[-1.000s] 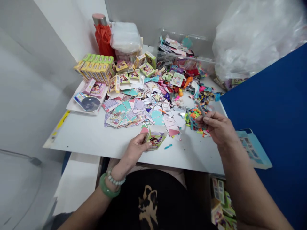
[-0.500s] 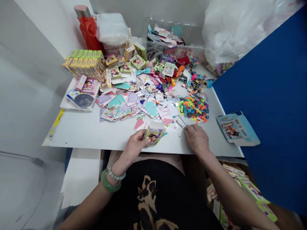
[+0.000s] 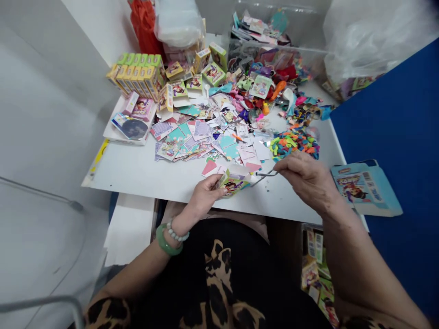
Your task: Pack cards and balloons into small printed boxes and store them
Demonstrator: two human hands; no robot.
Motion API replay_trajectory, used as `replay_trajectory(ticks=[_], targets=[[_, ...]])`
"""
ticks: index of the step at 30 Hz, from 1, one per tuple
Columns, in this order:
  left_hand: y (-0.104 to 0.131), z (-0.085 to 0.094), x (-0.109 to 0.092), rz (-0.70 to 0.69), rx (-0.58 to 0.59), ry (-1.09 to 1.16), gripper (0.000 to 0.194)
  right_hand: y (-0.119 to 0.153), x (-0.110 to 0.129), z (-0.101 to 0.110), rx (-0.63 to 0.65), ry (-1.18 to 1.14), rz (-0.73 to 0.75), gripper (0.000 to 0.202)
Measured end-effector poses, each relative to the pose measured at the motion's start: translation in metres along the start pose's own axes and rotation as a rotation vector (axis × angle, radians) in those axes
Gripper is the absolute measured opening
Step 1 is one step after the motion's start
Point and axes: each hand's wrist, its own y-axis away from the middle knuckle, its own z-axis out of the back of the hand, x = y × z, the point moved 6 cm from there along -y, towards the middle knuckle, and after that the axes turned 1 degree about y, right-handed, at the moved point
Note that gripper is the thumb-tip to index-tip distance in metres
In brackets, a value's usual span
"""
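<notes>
My left hand [image 3: 206, 196] holds a small green box [image 3: 233, 184] with its top flaps open, just above the table's front edge. Thin metal tweezers [image 3: 265, 174] are pinched in my right hand [image 3: 305, 176], their tips pointing left, close to the box's right side. Behind the box lie spread paper cards [image 3: 228, 145] in pink, teal and purple. A heap of small bright-coloured pieces [image 3: 294, 141] lies just beyond my right hand.
Stacked yellow and green boxes [image 3: 139, 75] stand at the back left, above a white tray [image 3: 110, 132]. A clear bin [image 3: 303, 52] holds papers at the back. A blue opened box [image 3: 365, 189] lies at the right edge. More boxes [image 3: 317, 274] are below the table.
My right hand has lifted the tweezers off the tabletop and turned their tips left, near the box. The whole view has shifted, with my left hand still on the box.
</notes>
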Motion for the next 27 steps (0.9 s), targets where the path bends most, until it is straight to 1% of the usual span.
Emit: replay_trajectory(ticks=[1,3,5,7,9,10,12,15,17,20,22,24,25,27], targets=[[0.000,-0.002,-0.001,-0.007,0.004,-0.001,0.041,-0.007,0.016,0.001,0.031,0.016,0.074,0.027],[0.002,-0.006,-0.003,-0.022,0.013,-0.025,0.039,-0.019,0.043,-0.008,0.118,0.123,0.179,0.031],[0.005,-0.009,-0.004,-0.024,0.024,-0.053,0.038,-0.027,0.061,-0.022,0.159,0.281,0.183,0.033],[0.007,-0.011,-0.002,0.003,0.035,-0.066,0.039,-0.029,0.071,-0.037,0.129,0.405,0.120,0.034],[0.008,-0.010,0.002,0.033,0.033,-0.061,0.040,-0.025,0.078,-0.050,0.099,0.428,0.072,0.032],[0.008,-0.008,0.003,0.037,0.025,-0.058,0.040,-0.022,0.080,-0.056,0.108,0.405,0.070,0.030],[0.007,-0.003,0.007,0.029,0.003,-0.048,0.038,-0.017,0.082,-0.067,0.167,0.322,0.103,0.028],[0.004,0.002,0.013,0.014,-0.006,-0.022,0.038,-0.014,0.080,-0.069,0.253,0.178,0.149,0.033],[0.003,0.002,0.014,-0.007,0.012,-0.005,0.039,-0.017,0.076,-0.065,0.264,0.102,0.134,0.034],[0.000,0.001,0.011,-0.063,0.019,0.007,0.036,-0.017,0.079,-0.062,0.195,0.067,0.154,0.029],[-0.001,0.000,0.008,-0.077,0.010,0.010,0.034,-0.012,0.086,-0.063,0.090,0.121,0.228,0.029],[-0.001,-0.001,0.006,-0.065,0.005,0.007,0.032,-0.008,0.094,-0.064,-0.017,0.205,0.305,0.031],[-0.001,-0.001,0.006,-0.052,0.004,0.003,0.032,-0.007,0.095,-0.065,-0.050,0.243,0.332,0.030],[-0.002,-0.001,0.006,-0.021,0.003,-0.011,0.033,-0.010,0.094,-0.067,-0.042,0.282,0.341,0.026]])
